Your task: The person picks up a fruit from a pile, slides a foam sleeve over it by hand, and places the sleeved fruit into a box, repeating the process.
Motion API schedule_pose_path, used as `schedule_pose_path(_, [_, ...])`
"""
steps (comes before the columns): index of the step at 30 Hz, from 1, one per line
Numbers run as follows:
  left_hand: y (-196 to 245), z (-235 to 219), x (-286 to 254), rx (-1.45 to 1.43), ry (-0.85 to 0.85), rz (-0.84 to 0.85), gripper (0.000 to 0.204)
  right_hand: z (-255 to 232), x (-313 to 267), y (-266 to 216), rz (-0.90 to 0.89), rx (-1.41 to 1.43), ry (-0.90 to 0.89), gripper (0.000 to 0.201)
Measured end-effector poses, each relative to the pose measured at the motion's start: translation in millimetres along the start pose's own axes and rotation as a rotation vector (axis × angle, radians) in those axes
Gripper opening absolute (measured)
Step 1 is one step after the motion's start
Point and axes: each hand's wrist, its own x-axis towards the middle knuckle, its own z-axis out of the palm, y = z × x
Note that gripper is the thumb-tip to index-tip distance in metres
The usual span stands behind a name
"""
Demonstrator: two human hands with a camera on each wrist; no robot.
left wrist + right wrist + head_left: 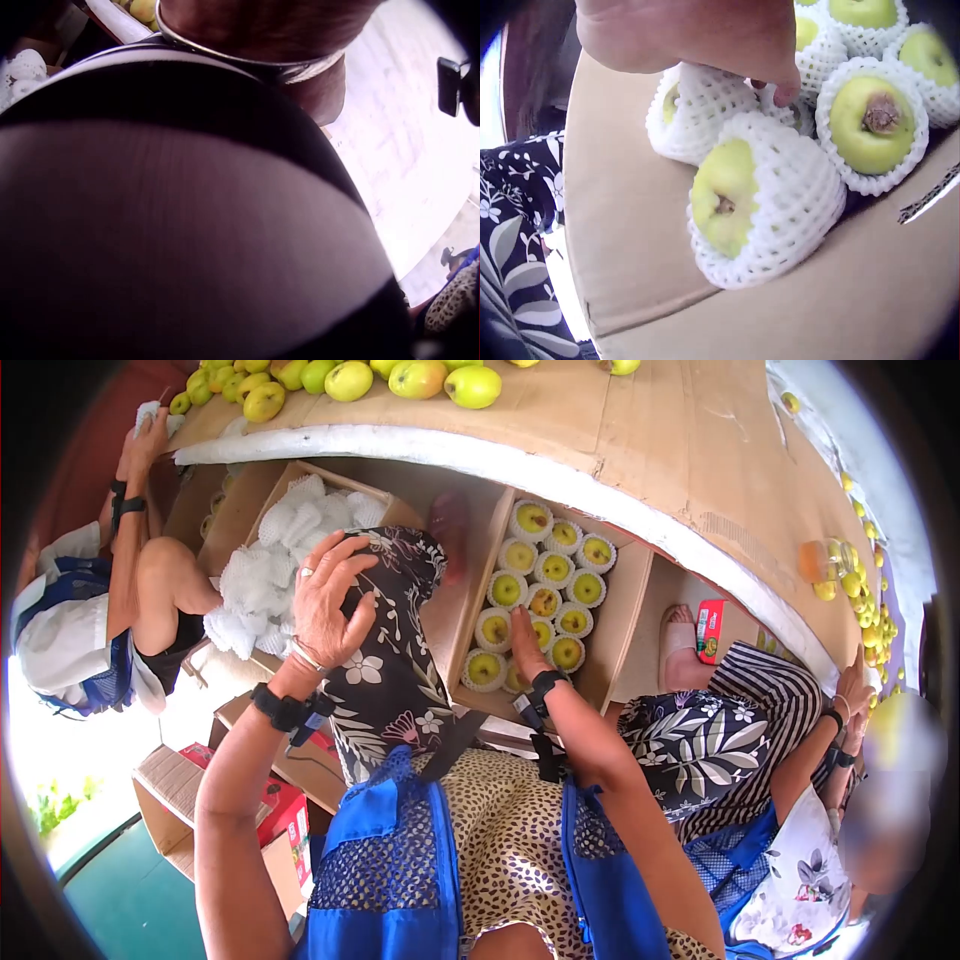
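Observation:
In the head view, my right hand (527, 650) reaches into a cardboard box (625, 625) of yellow-green apples (553, 567), each in a white foam net. Its fingers lie together against the apples in the left rows. The right wrist view shows fingertips (786, 94) low between netted apples, beside a near apple (724, 199) tilted in its net. What lies under the palm is hidden. My left hand (335, 595) is raised by my patterned trouser leg, fingers spread and loosely bent, holding nothing. Next to it is a heap of white foam nets (265, 580) in another box.
Loose apples (420, 378) lie on the cardboard-covered table (640, 435) above the boxes, whose pale edge (400, 445) curves overhead. One person's arm (125, 560) works at the left; another person (790, 840) sits close on the right. Red printed boxes (285, 825) stand lower left.

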Motion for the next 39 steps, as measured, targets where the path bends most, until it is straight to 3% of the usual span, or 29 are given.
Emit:
schedule_pose_path(4, [-17.0,14.1,-13.1,-0.18,0.27,-0.197,0.042,-18.4,2.0,-40.9,-0.199,-0.278,0.017,0.056])
schedule_pose_path(5, [-27.2,18.6,-18.4,-0.396,0.244,-0.388,0.042,-9.9,-25.8,-81.9,-0.117,-0.116,0.048,0.051])
schedule_pose_path(6, [-37.4,23.0,-23.6,-0.604,0.255,-0.588,0.042,-20.5,-20.7,-94.4,-0.15,0.016,0.033,0.043])
schedule_pose_path(8, [-99.2,49.7,-54.9,-0.625,0.284,-0.741,0.046,-35.8,-47.0,-144.4,-0.241,0.218,-0.07,0.042])
schedule_pose_path(10, [-202.8,85.5,-104.9,-0.177,0.051,-0.666,0.051,-50.2,-81.1,-191.1,-0.285,0.235,-0.097,0.045])
schedule_pose_path(12, [-200.2,84.8,-132.7,0.112,-0.292,-0.75,0.049,-67.2,-114.9,-221.5,-0.331,0.16,-0.123,0.044])
schedule_pose_path(14, [-192.4,86.7,-158.5,-0.028,-0.365,-0.835,0.046,-72.8,-155.8,-238.6,-0.398,0.111,-0.179,0.04])
schedule_pose_path(16, [-232.5,131.5,-214.5,-0.097,-0.2,-0.666,0.038,-78.5,-178.1,-240.9,-0.411,0.048,-0.218,0.036])
schedule_pose_path(18, [-232.7,149.0,-238.3,-0.204,-0.229,-0.864,0.033,-89.3,-186.7,-232.6,-0.381,0.001,-0.188,0.034])
schedule_pose_path(19, [-246.8,167.7,-243.9,-0.119,-0.267,-0.931,0.032,-93.0,-181.3,-221.8,-0.35,-0.013,-0.15,0.033])
schedule_pose_path(21, [-271.4,185.3,-256.5,-0.234,-0.059,-0.796,0.035,-83.2,-182.7,-215.8,-0.325,-0.168,-0.061,0.029])
schedule_pose_path(22, [-257.8,175.2,-243.7,-0.209,0.036,-0.798,0.037,-77.4,-181.2,-215.9,-0.334,-0.174,-0.093,0.029])
schedule_pose_path(24, [-216.2,149.2,-213.0,0.05,0.196,-0.957,0.041,-72.1,-178.1,-215.9,-0.347,-0.193,-0.149,0.029])
schedule_pose_path(26, [-199.4,123.2,-185.2,0.23,0.275,-1.063,0.046,-72.9,-173.6,-214.8,-0.345,-0.178,-0.106,0.029])
schedule_pose_path(29, [-258.8,126.4,-214.8,0.369,0.022,-0.986,0.046,-72.7,-167.5,-215.6,-0.33,-0.162,-0.044,0.028])
schedule_pose_path(32, [-241.6,96.6,-206.9,-0.497,-0.367,-1.314,0.045,-72.9,-164.9,-215.3,-0.337,-0.142,-0.057,0.027])
schedule_pose_path(33, [-251.2,103.3,-215.6,-0.23,-0.4,-1.191,0.042,-70.6,-163.1,-215.5,-0.34,-0.132,-0.058,0.027])
schedule_pose_path(34, [-242.5,106.3,-223.6,0.179,-0.301,-0.943,0.039,-68.4,-161.2,-215.7,-0.342,-0.124,-0.059,0.027])
schedule_pose_path(36, [-234.6,110.8,-224.2,0.196,-0.313,-1.012,0.039,-66.0,-158.5,-216.6,-0.356,-0.114,-0.077,0.026])
schedule_pose_path(39, [-187.7,93.0,-192.8,0.465,-0.127,-0.969,0.042,-65.6,-156.6,-215.6,-0.35,-0.09,-0.084,0.025])
